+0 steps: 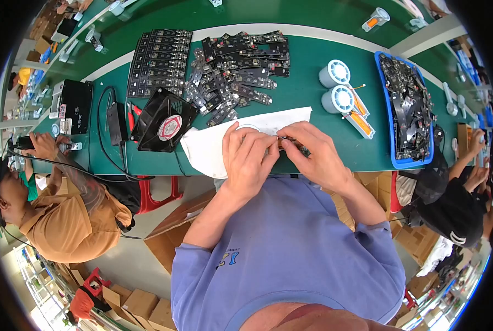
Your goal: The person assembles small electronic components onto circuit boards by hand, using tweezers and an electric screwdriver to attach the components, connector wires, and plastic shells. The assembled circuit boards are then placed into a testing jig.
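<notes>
Head view, read from left to right. At far left a seated co-worker in an orange shirt works at the neighbouring bench. On the matte green table sit a black box-shaped unit, a square black cooling fan with a round pale hub label, propped at a tilt, and a flat stack of black rectangular circuit strips beside a looser heap of similar strips. A sheet of white paper lies under the hands. Left hand: fingers curled, tips pinching one end of a small dark component. Right hand: thumb and forefinger pinching the other end; the piece is held just above the paper at the table's near edge. Further right stand two pale cylindrical spools and a blue plastic tray filled with dark parts.
</notes>
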Available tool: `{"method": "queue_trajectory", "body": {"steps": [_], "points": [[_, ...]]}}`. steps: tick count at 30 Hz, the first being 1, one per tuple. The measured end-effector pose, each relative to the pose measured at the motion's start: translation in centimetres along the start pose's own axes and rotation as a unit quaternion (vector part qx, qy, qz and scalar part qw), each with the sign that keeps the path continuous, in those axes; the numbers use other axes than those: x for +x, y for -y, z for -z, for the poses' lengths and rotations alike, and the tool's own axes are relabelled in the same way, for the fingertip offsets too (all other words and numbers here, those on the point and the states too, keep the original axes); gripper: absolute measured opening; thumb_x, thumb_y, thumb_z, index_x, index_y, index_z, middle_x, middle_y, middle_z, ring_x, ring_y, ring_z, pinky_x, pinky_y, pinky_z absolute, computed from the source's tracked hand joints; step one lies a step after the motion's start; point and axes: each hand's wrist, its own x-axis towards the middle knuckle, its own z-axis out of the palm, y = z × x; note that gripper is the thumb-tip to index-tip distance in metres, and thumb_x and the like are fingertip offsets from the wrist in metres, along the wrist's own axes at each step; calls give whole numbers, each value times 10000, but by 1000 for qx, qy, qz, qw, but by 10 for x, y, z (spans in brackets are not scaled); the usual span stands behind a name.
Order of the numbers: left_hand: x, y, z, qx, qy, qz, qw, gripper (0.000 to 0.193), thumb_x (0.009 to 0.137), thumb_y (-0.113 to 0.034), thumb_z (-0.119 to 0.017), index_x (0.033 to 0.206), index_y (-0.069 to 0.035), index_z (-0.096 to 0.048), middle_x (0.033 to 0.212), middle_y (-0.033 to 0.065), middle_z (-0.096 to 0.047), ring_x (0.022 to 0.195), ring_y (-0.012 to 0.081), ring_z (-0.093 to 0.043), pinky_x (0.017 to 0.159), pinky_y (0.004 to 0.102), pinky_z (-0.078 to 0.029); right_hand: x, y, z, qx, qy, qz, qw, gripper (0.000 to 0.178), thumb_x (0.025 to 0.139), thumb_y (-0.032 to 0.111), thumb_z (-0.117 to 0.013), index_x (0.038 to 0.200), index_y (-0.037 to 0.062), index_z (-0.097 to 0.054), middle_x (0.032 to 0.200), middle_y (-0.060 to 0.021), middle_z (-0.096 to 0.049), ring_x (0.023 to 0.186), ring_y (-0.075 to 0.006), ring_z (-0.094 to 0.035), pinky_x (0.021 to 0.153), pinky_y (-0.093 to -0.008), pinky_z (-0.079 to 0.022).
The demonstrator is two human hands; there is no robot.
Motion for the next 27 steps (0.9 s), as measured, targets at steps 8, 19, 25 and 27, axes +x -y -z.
{"method": "queue_trajectory", "body": {"steps": [8, 19, 25, 27], "points": [[3, -2, 6, -18, 43, 5, 999, 241, 777, 3, -830, 987, -75, -743, 981, 23, -712, 1011, 249, -638, 1112, 498, -421, -3, -17, -13, -56, -42, 93, 993, 231, 888, -13, -748, 1103, -2, -666, 1056, -144, -711, 861, -337, -716, 717, -399, -593], [-2, 1, -1, -29, 21, -12, 999, 270, 746, -12, -843, 988, -75, -741, 971, 12, -703, 1017, 250, -620, 1145, 506, -392, 6, -27, -12, -71, -39, 181, 980, 265, 825, -38, -782, 1068, -9, -680, 981, -135, -711, 847, -300, -712, 732, -385, -592], [-2, 4, 0, 0, 25, -13, 1000, 263, 744, -11, -851, 967, -87, -735, 972, 11, -695, 1010, 248, -622, 1121, 483, -414, 7, -21, -6, -49, -9, 147, 988, 287, 835, -46, -758, 1108, -21, -675, 1022, -147, -702, 880, -315, -704, 742, -396, -586], [4, 6, 0, -12, 22, -10, 1000, 262, 750, -12, -850, 972, -91, -735, 1017, 17, -692, 1036, 253, -616, 1106, 478, -425, 6, -17, -6, -30, -1, 123, 992, 300, 840, -49, -749, 1129, -26, -673, 1045, -153, -701, 899, -321, -701, 751, -401, -584]]}}
